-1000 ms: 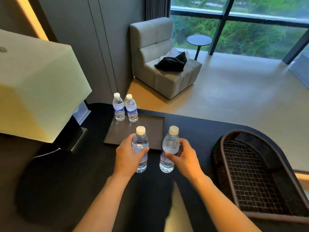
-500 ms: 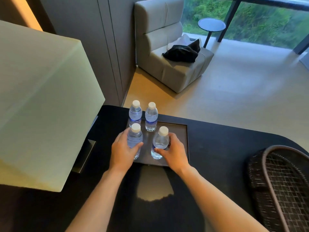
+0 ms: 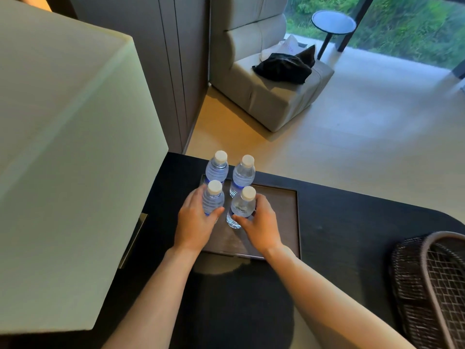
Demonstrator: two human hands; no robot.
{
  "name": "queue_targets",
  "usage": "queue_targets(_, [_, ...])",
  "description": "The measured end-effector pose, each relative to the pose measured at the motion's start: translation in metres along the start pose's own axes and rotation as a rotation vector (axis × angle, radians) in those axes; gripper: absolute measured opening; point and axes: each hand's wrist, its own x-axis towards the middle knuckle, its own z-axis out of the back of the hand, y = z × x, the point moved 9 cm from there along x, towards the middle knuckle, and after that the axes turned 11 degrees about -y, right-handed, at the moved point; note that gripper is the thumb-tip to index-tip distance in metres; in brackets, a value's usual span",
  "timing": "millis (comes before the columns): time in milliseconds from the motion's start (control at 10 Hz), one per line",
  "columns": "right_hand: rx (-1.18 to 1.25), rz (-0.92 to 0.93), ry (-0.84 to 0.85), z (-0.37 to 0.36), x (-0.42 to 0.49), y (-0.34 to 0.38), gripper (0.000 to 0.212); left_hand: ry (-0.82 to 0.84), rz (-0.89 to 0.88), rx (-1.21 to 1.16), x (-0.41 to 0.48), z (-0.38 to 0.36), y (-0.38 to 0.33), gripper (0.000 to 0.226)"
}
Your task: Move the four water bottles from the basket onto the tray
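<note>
Head view, single moment. Left hand (image 3: 195, 222) is wrapped around the near-left bottle (image 3: 213, 199); right hand (image 3: 259, 226) is wrapped around the near-right bottle (image 3: 242, 206). Both grips sit at mid-body, thumbs toward me, caps left free; I judge this keeps each bottle upright while it is seated. Both held bottles stand over the tray (image 3: 279, 222), and the right one's base appears to rest on it; the left one's base is hidden by the fingers, so I cannot confirm contact there. Just beyond the hands, the far-left bottle (image 3: 217, 168) and far-right bottle (image 3: 243, 174) stand upright at the tray's far edge, close together, so the four form a tight square block in the tray's left part. The tray's area to the right of my right hand is bare. The basket (image 3: 427, 280) lies well to the right of the right hand on the table (image 3: 352, 238); the visible portion holds nothing. My judgement: release is the only step left.
</note>
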Motion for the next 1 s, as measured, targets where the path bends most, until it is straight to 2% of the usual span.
queue_targets(500, [0.008,0.029,-0.024,-0.012,0.013,0.005,0.069,0.015,-0.068,-0.004,0.020,-0.008,0.007,0.071])
queue_targets(800, [0.004,-0.005,-0.031,-0.013,0.011,0.004,0.073,0.027,-0.009,-0.055,0.020,-0.009,0.009,0.072])
queue_targets(1000, [0.018,-0.026,-0.033,-0.012,0.004,0.000,0.079,0.028,0.101,-0.080,0.016,-0.007,0.012,0.084])
